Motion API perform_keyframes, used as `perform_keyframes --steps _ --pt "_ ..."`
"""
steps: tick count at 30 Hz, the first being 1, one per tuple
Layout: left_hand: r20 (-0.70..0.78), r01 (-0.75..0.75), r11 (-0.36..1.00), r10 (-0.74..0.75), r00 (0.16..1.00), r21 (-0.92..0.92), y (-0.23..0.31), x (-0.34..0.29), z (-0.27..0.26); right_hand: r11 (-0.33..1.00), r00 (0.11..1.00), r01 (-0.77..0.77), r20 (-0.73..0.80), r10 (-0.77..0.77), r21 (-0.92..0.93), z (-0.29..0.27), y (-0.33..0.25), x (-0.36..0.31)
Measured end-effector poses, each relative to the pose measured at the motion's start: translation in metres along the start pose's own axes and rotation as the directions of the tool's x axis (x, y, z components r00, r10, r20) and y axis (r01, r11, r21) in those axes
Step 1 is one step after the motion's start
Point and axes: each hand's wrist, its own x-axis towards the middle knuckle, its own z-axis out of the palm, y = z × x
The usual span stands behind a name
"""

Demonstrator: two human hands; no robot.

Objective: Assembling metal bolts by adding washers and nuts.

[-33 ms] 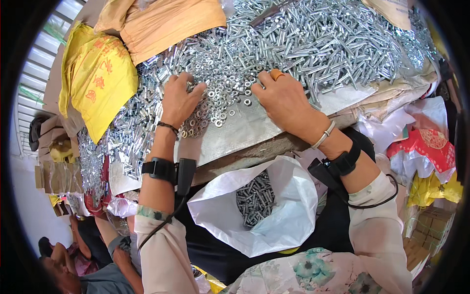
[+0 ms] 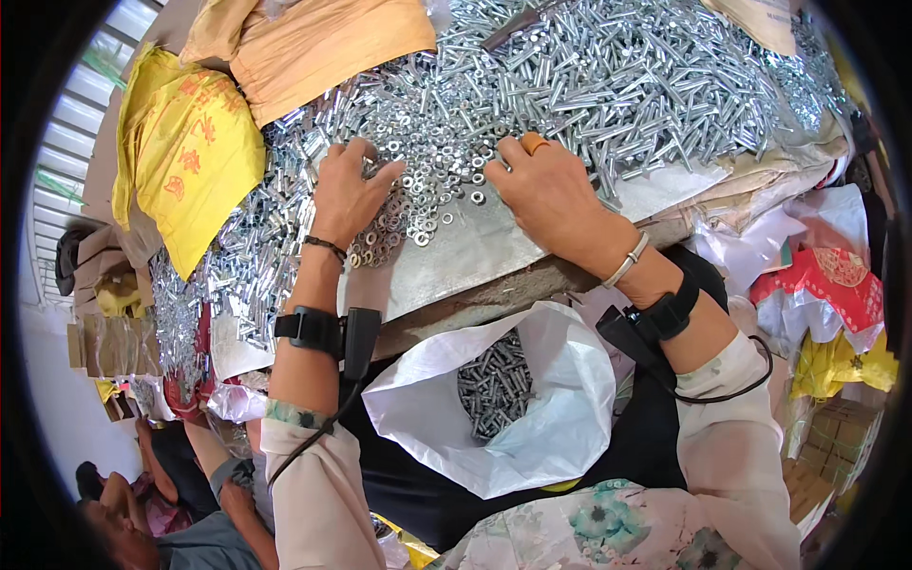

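At the far left, a co-worker in a grey top [image 2: 207, 546] sits low, below some cardboard boxes [image 2: 109, 347]. Next comes a yellow sack [image 2: 204, 142] with red marks, draped over the edge of a heap of short metal pieces [image 2: 252, 256]; an orange sack [image 2: 328, 62] lies behind.

The left hand [image 2: 350, 195] rests at the heap with fingers curled beside a patch of washers [image 2: 391, 223]; whether it grips any cannot be told. A black strap [image 2: 309, 329] circles that forearm.

The washers spread between the two hands, which are well apart, some lying loose on a pale sheet [image 2: 456, 252] over the bench [image 2: 494, 296]. Below the bench edge, a white bag [image 2: 575, 408] stands open on the person's lap with small metal rods [image 2: 494, 385] inside.

The right hand [image 2: 549, 185], with an orange ring [image 2: 533, 142], is bent at the washers' right edge; its fingertips are hidden, so its grip cannot be told. Beyond it spreads a pile of long bolts [image 2: 655, 85]. At far right hang red and yellow bags [image 2: 845, 366].
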Motion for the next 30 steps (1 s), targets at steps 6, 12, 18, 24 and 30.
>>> perform_keyframes --steps 6,12,18,24,30 --pt "0.130 -0.037 0.999 0.033 0.991 0.032 0.003 0.001 -0.005 1.000 1.000 0.013 0.002 -0.013 0.005 0.000 0.003 -0.003" --pt "0.202 0.071 0.996 -0.081 0.976 0.058 0.004 -0.009 -0.018 0.999 1.000 0.012 -0.007 -0.013 -0.040 -0.001 0.005 -0.004" --pt "0.041 0.070 0.995 -0.073 0.996 0.070 -0.004 -0.002 -0.002 1.000 1.000 0.009 -0.003 -0.009 -0.025 0.002 0.000 -0.002" --pt "0.116 0.027 0.999 -0.025 0.993 -0.019 -0.005 -0.001 -0.009 1.000 1.000 0.022 -0.001 -0.022 -0.017 0.001 -0.003 0.000" --pt "0.094 0.154 0.986 -0.148 0.985 -0.061 0.000 -0.044 -0.049 0.999 0.999 0.039 -0.016 -0.040 -0.029 0.000 0.005 -0.006"
